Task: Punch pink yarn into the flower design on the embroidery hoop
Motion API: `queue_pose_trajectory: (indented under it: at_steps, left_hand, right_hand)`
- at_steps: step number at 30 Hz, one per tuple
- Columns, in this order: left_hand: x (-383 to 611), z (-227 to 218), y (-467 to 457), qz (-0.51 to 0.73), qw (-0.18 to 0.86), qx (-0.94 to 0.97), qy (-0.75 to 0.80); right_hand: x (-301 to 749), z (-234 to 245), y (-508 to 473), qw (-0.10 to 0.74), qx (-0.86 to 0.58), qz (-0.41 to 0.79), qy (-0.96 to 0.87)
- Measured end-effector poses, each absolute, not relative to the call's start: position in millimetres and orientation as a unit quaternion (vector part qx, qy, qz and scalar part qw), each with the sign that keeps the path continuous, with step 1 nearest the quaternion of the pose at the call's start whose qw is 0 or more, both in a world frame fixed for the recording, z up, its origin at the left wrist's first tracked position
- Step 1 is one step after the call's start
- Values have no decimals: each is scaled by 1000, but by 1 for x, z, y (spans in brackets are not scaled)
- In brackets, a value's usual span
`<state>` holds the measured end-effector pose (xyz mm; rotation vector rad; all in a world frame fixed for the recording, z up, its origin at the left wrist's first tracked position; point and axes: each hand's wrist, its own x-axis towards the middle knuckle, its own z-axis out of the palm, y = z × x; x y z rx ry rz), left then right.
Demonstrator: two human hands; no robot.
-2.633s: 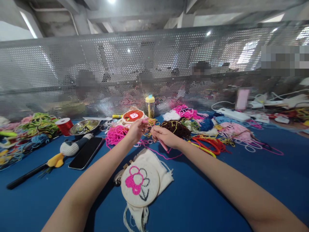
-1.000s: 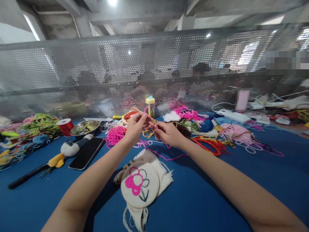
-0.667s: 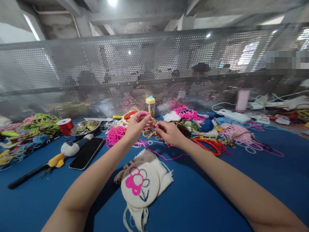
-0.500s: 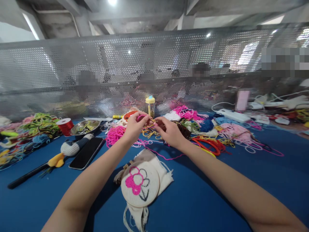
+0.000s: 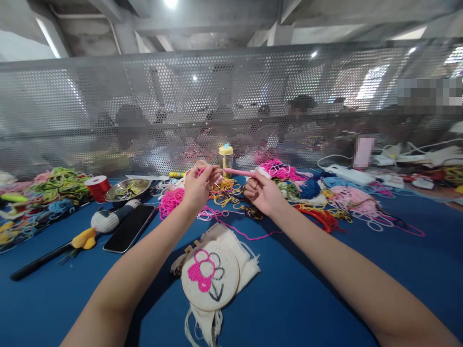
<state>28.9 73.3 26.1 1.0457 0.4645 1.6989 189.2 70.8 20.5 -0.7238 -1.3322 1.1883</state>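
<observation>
My right hand (image 5: 265, 193) is closed around one end of a slim pink pen-like punch needle (image 5: 240, 172), held level above the yarn and pointing left. My left hand (image 5: 198, 185) pinches just left of its tip; a bit of pink shows between the fingers, too small to name. Below both hands, magenta yarn (image 5: 249, 238) trails over the blue table (image 5: 296, 299). Nearer to me lies an embroidery hoop (image 5: 231, 267) with off-white cloth, bearing a flower partly filled in magenta and outlined in dark thread.
Left of the hoop lie a black phone (image 5: 130, 229), a knitted figure (image 5: 103, 221), a metal bowl (image 5: 140, 192) and a red ribbon spool (image 5: 99, 189). A yellow-lidded jar (image 5: 226, 156) stands behind my hands. Yarn heaps (image 5: 349, 197) spread rightward before a perforated metal screen (image 5: 173, 115).
My hands have drawn apart slightly, the right one shifting rightward. The pink punch needle now shows clearly between them.
</observation>
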Motion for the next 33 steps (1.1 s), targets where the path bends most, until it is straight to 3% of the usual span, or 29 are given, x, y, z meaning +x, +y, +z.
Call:
queue_pose_trajectory:
  at_steps: [9,22,33]
  left_hand:
    - [31,25,73,674,545,452,210]
    - [25,13,85,676,483,481,281]
    - [10,13,95,675,398,522,337]
  right_hand:
    - [209,39,72,676,-273,530,-433]
    - [227,53,74,727,-261,486,-410]
    - [229,57,75,777,-284,305,-471]
